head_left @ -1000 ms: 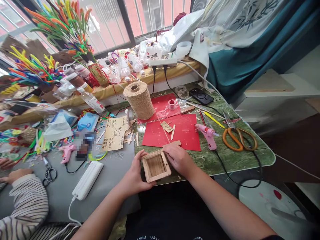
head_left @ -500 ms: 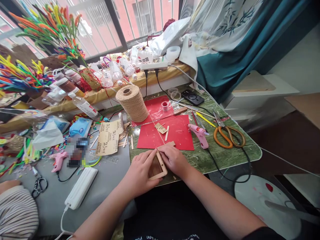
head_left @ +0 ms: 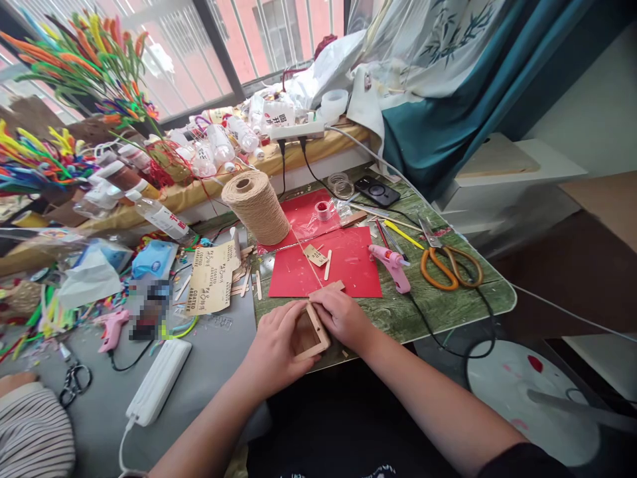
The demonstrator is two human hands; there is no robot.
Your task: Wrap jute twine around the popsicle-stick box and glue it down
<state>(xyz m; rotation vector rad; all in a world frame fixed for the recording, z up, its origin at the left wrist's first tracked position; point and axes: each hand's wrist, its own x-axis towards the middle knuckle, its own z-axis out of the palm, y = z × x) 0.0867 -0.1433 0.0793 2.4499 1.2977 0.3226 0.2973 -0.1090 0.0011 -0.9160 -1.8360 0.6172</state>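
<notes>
My left hand (head_left: pixel 273 345) has moved from the side of the wooden box (head_left: pixel 319 330) to wrap over it, its fingertips meeting my right hand (head_left: pixel 346 318) at the far corner. Both grips look narrow on the box, at the near edge of the green tabletop (head_left: pixel 432 315). The twine (head_left: pixel 309 260) reaches those fingertips (whether they pinch it, I can't tell), so strand and box now meet under both hands.

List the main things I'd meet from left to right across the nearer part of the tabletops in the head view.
Dark scissors, a pink glue gun, white power strip, left hand, wooden box, right hand, another pink glue gun, orange-handled scissors.
</notes>
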